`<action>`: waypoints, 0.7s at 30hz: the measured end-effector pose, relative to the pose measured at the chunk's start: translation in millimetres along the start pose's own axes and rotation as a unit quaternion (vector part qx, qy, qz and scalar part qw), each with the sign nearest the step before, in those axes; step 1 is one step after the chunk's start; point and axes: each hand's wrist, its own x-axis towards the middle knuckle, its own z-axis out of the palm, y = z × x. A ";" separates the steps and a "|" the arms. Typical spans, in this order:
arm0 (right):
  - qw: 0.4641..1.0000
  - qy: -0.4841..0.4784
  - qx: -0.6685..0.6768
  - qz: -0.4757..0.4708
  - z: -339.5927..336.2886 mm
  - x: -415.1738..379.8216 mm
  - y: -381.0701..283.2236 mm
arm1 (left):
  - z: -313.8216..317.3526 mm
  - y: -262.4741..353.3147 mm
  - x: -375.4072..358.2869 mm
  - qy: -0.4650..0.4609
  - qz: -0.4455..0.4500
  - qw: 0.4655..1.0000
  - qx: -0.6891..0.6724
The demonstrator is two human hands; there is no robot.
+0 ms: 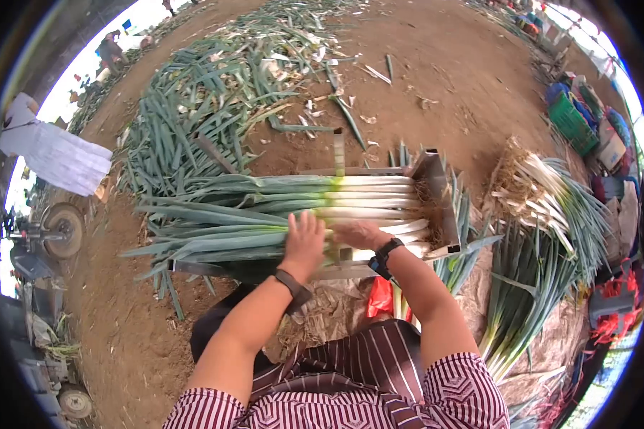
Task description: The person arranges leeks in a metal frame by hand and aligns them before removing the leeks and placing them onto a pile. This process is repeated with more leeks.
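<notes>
A row of leeks (368, 193) lies side by side in a metal frame (436, 200), white stems and roots to the right, green leaves hanging out to the left. My left hand (305, 247) rests on the leeks where green turns to white, its fingers stretched out and apart. Just to its right, my right hand (359, 234) lies across the white stems of the nearer leeks, fingers pointing left. Its fingertips are partly hidden, but it looks laid on the stems rather than wrapped round them. An upright metal post (338, 154) stands at the frame's far side.
Beyond the frame, a big heap of cut leek leaves (186, 114) covers the soil. More leeks with roots (537, 214) are piled at the right on a sheet. A green crate (574, 121) stands farther right, a wheeled vehicle (63, 230) at the left. Another person (57, 150) is at upper left.
</notes>
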 end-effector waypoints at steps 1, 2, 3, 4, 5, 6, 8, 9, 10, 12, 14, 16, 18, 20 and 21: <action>1.000 -0.006 -0.006 0.017 -4.6 -2.8 -8.8 | 1.0 -5.8 5.4 -0.128 0.001 0.989 -0.068; 0.999 -0.011 -0.014 0.038 -7.0 -6.3 -12.6 | 4.1 -6.7 4.7 -0.126 0.015 0.988 -0.085; 1.000 0.019 -0.017 0.016 8.6 2.3 2.9 | 4.7 -6.7 6.0 -0.126 0.016 0.987 -0.094; 0.999 0.032 -0.010 0.012 8.3 0.4 1.8 | 5.5 -6.6 6.9 -0.128 0.017 0.987 -0.101; 0.999 0.035 -0.008 0.031 8.4 -4.2 1.4 | 8.3 -4.5 6.7 -0.115 0.024 0.989 -0.095; 0.998 0.036 -0.009 0.044 3.0 -8.5 -2.3 | 10.5 -4.3 6.3 -0.101 0.026 0.991 -0.087; 0.989 0.121 -0.080 0.025 12.4 -15.6 30.5 | 12.6 -9.3 1.7 -0.089 0.024 0.993 -0.075; 0.979 0.166 -0.117 0.018 13.0 -23.6 48.4 | 11.3 -9.7 2.4 -0.087 0.026 0.993 -0.074; 0.983 0.151 -0.027 0.097 6.9 -37.9 54.5 | 10.5 -8.2 3.7 -0.085 0.033 0.993 -0.075; 0.954 0.255 -0.125 0.090 21.3 -55.1 99.4 | 8.6 -7.8 2.8 -0.085 0.030 0.991 -0.095; 0.953 0.231 -0.179 0.077 24.6 -61.3 108.8 | 12.9 -13.8 3.7 -0.061 0.035 0.987 -0.142; 0.935 0.329 -0.131 0.009 32.1 -68.8 112.3 | 31.8 -19.3 5.3 -0.019 0.048 0.977 -0.208; 0.951 0.235 -0.160 0.117 33.9 -57.0 122.7 | 61.4 -25.5 4.3 0.057 0.105 0.973 -0.196; 0.928 0.275 -0.041 0.247 13.4 -71.9 81.5 | 34.6 -22.2 6.3 -0.012 0.087 0.984 -0.157; 0.944 0.240 -0.041 0.224 18.9 -56.0 96.5 | 35.6 -24.5 5.2 0.010 0.097 0.983 -0.156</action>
